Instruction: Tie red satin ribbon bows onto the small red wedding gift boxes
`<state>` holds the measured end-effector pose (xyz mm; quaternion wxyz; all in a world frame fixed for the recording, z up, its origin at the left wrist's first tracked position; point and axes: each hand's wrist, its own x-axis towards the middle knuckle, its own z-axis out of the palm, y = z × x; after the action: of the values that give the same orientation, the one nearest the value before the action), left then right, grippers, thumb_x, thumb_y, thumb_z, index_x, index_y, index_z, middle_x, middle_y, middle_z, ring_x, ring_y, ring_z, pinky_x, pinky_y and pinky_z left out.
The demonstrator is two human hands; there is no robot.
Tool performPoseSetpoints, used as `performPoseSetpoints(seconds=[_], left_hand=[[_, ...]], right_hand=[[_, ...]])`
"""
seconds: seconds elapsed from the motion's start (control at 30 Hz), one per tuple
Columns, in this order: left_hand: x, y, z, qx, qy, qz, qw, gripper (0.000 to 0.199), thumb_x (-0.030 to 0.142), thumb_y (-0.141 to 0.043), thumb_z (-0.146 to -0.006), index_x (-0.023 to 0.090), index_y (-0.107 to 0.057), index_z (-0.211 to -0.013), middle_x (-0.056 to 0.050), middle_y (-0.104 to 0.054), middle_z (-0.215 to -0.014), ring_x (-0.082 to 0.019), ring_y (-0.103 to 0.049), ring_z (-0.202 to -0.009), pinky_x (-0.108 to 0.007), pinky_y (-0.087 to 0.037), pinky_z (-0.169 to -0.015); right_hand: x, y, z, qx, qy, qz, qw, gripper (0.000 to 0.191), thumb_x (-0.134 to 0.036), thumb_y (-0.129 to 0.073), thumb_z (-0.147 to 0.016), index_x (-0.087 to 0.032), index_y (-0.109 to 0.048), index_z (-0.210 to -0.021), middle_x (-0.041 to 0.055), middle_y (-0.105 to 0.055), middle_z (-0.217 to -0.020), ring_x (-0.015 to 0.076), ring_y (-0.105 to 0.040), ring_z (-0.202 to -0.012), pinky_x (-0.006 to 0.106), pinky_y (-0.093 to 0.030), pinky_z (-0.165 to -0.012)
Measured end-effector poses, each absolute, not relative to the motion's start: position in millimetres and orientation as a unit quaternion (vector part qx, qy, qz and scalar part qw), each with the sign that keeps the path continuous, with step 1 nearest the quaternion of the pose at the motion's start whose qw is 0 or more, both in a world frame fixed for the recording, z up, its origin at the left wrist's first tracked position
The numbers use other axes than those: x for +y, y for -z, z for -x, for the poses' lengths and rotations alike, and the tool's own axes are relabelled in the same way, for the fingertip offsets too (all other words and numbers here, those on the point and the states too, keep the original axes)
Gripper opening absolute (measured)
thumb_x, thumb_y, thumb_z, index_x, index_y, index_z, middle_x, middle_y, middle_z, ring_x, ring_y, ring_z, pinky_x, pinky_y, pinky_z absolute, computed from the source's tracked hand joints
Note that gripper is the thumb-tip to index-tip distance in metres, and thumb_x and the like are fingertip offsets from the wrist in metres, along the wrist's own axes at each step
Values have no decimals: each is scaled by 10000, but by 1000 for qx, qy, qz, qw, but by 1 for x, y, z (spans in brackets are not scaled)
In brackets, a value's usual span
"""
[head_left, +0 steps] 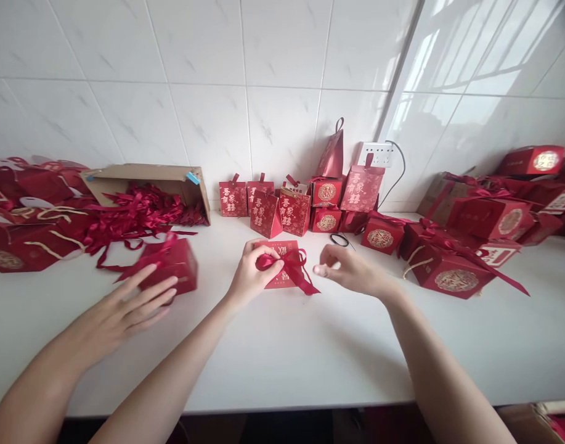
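My left hand (254, 271) pinches the loop of a dark red ribbon bow (295, 269), thumb against fingers. Under the bow lies a red printed box (282, 246) with characters on its top; its sides are hardly visible. To the right of the bow, my right hand (344, 268) hovers with curled fingers, the thumb apart from them and nothing seen between. It does not appear to touch the ribbon. On the left another person's hand (134, 305), fingers spread, is at a red box with ribbon (178, 268), which is blurred.
A cardboard box (146, 176) on its side spills red ribbons (138, 209). Red gift boxes (266, 213) stand along the tiled wall, with more piled right (458, 271) and left (26, 243). Black scissors (340, 239) lie near a power strip (374, 154).
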<state>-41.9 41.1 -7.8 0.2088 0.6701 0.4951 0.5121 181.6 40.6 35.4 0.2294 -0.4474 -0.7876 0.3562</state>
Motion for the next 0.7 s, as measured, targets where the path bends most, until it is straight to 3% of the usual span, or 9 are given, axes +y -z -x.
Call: performPoseSetpoints(seconds=[0.1,0.17,0.3,0.43,0.7], left_hand=[[38,12,34,498,-525,-662,196,55,269,-642,-737,218,-622,-743,-44,-505,-1020,-216,-518,-1094,-356,-411,-994],[35,15,27,504,-546,-650,158,55,260,-646,-739,215,-615,-733,-46,-495,-994,-218,-507,-1091,-359,-413,-990],[29,17,21,511,-569,-636,103,60,256,-662,-723,213,-623,-711,-50,-475,-1010,-233,-476,-1121,-376,-390,-1009],[31,7,28,530,-530,-639,173,96,296,-699,-683,222,-653,-726,-38,-498,-964,-238,-507,-1052,-411,-389,-987],[28,3,28,545,-521,-634,172,107,264,-718,-650,207,-633,-682,-39,-487,-967,-238,-492,-1066,-416,-381,-996]], right_hand=[[22,-37,-168,-763,-511,392,64,580,-748,-486,-730,-176,-584,-730,-46,-429,-505,74,-431,-377,200,-323,-347],[11,-24,-149,-739,-556,380,20,554,-722,-527,-728,-170,-567,-758,-28,-518,-546,82,-500,-374,196,-384,-344],[6,13,-111,-675,-621,365,158,509,-651,-579,-751,-162,-568,-892,-5,-598,-626,104,-582,-412,195,-451,-354],[11,32,-96,-629,-645,358,247,505,-645,-581,-746,-149,-574,-843,-7,-609,-611,93,-591,-420,179,-465,-358],[2,36,-91,-608,-644,356,299,406,-529,-606,-783,-123,-610,-773,11,-646,-634,73,-571,-395,173,-443,-366]])
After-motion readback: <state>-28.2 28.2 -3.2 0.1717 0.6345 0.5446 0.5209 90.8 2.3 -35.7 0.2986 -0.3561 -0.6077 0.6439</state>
